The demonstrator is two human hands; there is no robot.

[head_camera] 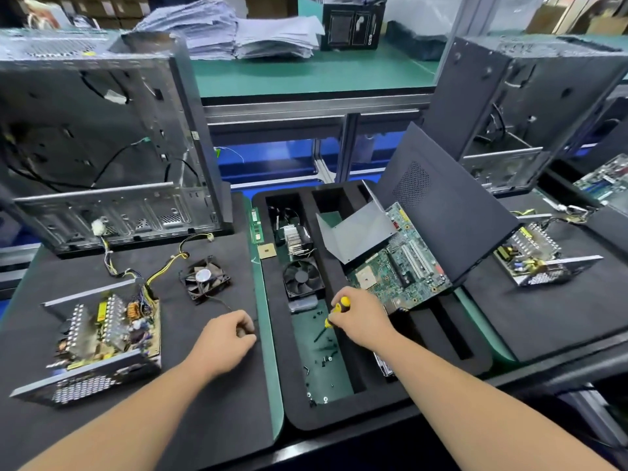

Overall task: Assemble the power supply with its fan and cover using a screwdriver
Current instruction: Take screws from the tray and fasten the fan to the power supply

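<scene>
An open power supply (102, 338), its circuit board bare, lies on the black mat at the left. A black fan (205, 278) sits behind and to the right of it, with a thin wire trailing toward my left hand (226, 341), whose curled fingers pinch that wire's end. My right hand (362, 319) grips a yellow-and-black screwdriver (334, 312), tip down over the screw compartment (326, 362) of the foam tray. A bent grey metal cover (353, 232) leans in the tray's far part.
The foam tray (295, 416) also holds a second fan (302, 278), a heatsink (295, 237) and a motherboard (397, 266) under a dark case panel (445, 205). An open computer case (91, 144) stands at the back left. Another open power supply (533, 254) is at the right.
</scene>
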